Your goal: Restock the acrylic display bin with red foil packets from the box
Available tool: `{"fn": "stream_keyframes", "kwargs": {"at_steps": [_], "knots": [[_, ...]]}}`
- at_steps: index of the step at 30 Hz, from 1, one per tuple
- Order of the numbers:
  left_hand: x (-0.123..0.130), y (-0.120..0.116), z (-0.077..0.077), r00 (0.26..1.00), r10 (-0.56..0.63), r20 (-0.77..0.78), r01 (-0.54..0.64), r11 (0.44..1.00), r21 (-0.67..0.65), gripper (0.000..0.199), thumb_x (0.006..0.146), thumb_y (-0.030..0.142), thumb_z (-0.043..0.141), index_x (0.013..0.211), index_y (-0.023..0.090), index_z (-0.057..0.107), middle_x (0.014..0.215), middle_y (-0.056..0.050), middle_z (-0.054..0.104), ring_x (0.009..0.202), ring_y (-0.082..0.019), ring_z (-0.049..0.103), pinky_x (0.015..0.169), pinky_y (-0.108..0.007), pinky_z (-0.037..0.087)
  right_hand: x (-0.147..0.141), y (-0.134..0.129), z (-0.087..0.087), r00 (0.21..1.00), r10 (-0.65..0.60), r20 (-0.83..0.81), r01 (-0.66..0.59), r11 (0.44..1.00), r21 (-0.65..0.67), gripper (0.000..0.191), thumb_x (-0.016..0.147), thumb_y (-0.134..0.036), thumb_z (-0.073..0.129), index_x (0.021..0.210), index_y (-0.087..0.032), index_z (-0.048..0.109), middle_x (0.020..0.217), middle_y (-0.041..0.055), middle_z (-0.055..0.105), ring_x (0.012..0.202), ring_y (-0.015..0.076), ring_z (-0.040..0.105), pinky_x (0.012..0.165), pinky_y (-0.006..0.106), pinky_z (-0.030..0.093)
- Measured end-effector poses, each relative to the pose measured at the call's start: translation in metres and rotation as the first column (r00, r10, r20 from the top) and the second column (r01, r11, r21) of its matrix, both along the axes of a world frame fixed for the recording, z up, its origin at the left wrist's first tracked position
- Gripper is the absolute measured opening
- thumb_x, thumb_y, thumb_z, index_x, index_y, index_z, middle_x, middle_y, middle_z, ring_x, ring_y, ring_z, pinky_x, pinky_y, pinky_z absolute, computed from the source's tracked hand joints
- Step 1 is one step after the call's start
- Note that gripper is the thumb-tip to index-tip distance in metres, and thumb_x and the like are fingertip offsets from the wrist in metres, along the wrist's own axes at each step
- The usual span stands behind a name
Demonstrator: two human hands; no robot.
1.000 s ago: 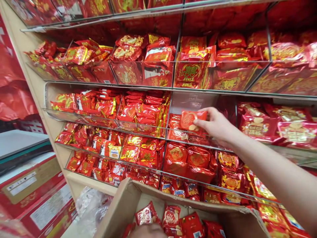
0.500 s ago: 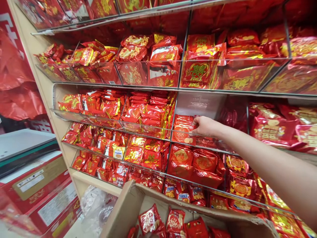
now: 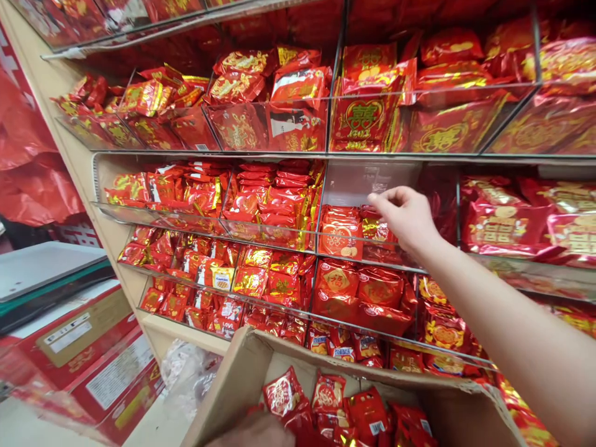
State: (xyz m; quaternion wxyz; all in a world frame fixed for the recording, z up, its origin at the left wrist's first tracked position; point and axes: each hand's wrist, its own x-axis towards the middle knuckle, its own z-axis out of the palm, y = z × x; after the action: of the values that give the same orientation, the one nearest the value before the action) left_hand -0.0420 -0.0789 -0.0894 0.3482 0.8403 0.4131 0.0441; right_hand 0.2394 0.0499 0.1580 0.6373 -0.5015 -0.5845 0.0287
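Note:
My right hand hovers over the middle shelf's compartment, its thumb and fingertips curled close together; I cannot make out anything between them. Just left of it stands a row of red packets, with some gold and red packets under the hand. At the bottom edge my left hand is blurred and cut off, low inside an open cardboard box. Red wrapped packets lie in the box beside it. What the left fingers touch is hidden.
Clear-fronted shelves full of red and gold packets rise behind the box. On the left are stacked red cartons under a grey tray. A crumpled plastic bag lies between the cartons and the box.
My right hand has lifted off the row of red packets and moved up and right. My left hand has come into view at the bottom, in the box. The view has shifted slightly.

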Motion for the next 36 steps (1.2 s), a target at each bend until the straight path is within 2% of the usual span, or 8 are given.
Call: {"fn": "stream_keyframes", "kwargs": {"at_steps": [3, 6, 9, 13, 19, 28, 31, 36], "knots": [[0.015, 0.001, 0.039, 0.978, 0.179, 0.106, -0.175, 0.984, -0.047, 0.026, 0.056, 0.035, 0.077, 0.069, 0.021, 0.059, 0.065, 0.006, 0.059, 0.065, -0.014, 0.053, 0.059, -0.022, 0.036, -0.009, -0.045, -0.014, 1.000, 0.012, -0.028, -0.006, 0.980, 0.200, 0.019, 0.072, -0.038, 0.061, 0.067, -0.020, 0.054, 0.061, -0.0021, 0.052, 0.054, 0.0103, 0.046, 0.052, 0.024, 0.039], [0.039, 0.005, 0.077, 0.793, 0.386, 0.471, -0.283, 0.918, -0.277, 0.024, 0.063, 0.029, 0.070, 0.073, 0.019, 0.050, 0.058, 0.009, 0.050, 0.052, -0.008, 0.043, 0.049, -0.019, 0.031, -0.021, -0.102, -0.058, 0.960, 0.280, 0.025, -0.276, 0.955, -0.113, 0.020, 0.073, -0.039, 0.061, 0.068, -0.020, 0.057, 0.058, -0.0015, 0.055, 0.051, 0.0102, 0.048, 0.049, 0.023, 0.041], [0.066, 0.007, 0.096, 0.586, 0.451, 0.674, -0.229, 0.889, -0.397, 0.030, 0.061, 0.029, 0.071, 0.070, 0.019, 0.045, 0.055, 0.010, 0.049, 0.049, -0.006, 0.040, 0.048, -0.018, 0.029, -0.029, -0.142, -0.113, 0.853, 0.481, -0.205, -0.520, 0.738, -0.431, 0.030, 0.069, -0.040, 0.066, 0.091, -0.020, 0.060, 0.081, 0.0039, 0.065, 0.072, 0.0145, 0.059, 0.061, 0.026, 0.048], [0.092, 0.008, 0.089, 0.423, 0.506, 0.752, -0.173, 0.859, -0.481, 0.034, 0.062, 0.039, 0.073, 0.072, 0.017, 0.049, 0.054, 0.007, 0.053, 0.048, -0.006, 0.044, 0.050, -0.019, 0.034, -0.031, -0.155, -0.158, 0.722, 0.424, -0.547, -0.680, 0.581, -0.447, 0.029, 0.071, -0.043, 0.064, 0.086, -0.018, 0.062, 0.079, 0.0038, 0.066, 0.071, 0.0156, 0.059, 0.068, 0.029, 0.048], [0.103, 0.005, 0.060, 0.294, 0.603, 0.742, -0.085, 0.790, -0.608, 0.043, 0.071, 0.044, 0.067, 0.102, 0.019, 0.050, 0.074, 0.001, 0.064, 0.066, -0.012, 0.059, 0.065, -0.026, 0.046, -0.030, -0.155, -0.178, 0.651, 0.277, -0.707, -0.647, 0.690, -0.324, 0.031, 0.069, -0.044, 0.066, 0.084, -0.017, 0.063, 0.079, 0.0035, 0.068, 0.072, 0.0196, 0.062, 0.071, 0.033, 0.049], [0.078, -0.004, 0.062, 0.367, 0.580, 0.728, 0.197, 0.716, -0.670, 0.032, 0.077, 0.046, 0.061, 0.093, 0.019, 0.058, 0.087, -0.004, 0.067, 0.069, -0.012, 0.060, 0.061, -0.024, 0.047, -0.032, -0.169, -0.184, 0.902, 0.303, -0.308, -0.411, 0.820, -0.397, 0.025, 0.073, -0.040, 0.062, 0.089, -0.021, 0.065, 0.092, 0.0041, 0.068, 0.085, 0.0200, 0.061, 0.078, 0.030, 0.048], [0.063, 0.002, 0.064, 0.585, 0.409, 0.700, 0.271, 0.715, -0.644, 0.044, 0.083, 0.055, 0.045, 0.107, 0.021, 0.057, 0.105, -0.007, 0.064, 0.089, -0.016, 0.060, 0.075, -0.030, 0.047, -0.022, -0.172, -0.173, 0.891, 0.447, -0.086, -0.416, 0.723, -0.551, 0.020, 0.077, -0.039, 0.056, 0.088, -0.022, 0.062, 0.087, 0.0019, 0.067, 0.080, 0.0173, 0.060, 0.073, 0.027, 0.047], [0.054, 0.031, 0.031, 0.950, 0.206, 0.237, -0.121, 0.937, -0.326, 0.043, 0.084, 0.051, 0.045, 0.100, 0.017, 0.064, 0.107, -0.011, 0.064, 0.104, -0.027, 0.055, 0.090, -0.043, 0.039, 0.000, -0.178, -0.173, 0.787, 0.585, 0.198, -0.172, 0.516, -0.839, 0.013, 0.075, -0.022, 0.052, 0.082, -0.025, 0.063, 0.082, 0.0006, 0.066, 0.080, 0.0192, 0.059, 0.074, 0.030, 0.043]]}}
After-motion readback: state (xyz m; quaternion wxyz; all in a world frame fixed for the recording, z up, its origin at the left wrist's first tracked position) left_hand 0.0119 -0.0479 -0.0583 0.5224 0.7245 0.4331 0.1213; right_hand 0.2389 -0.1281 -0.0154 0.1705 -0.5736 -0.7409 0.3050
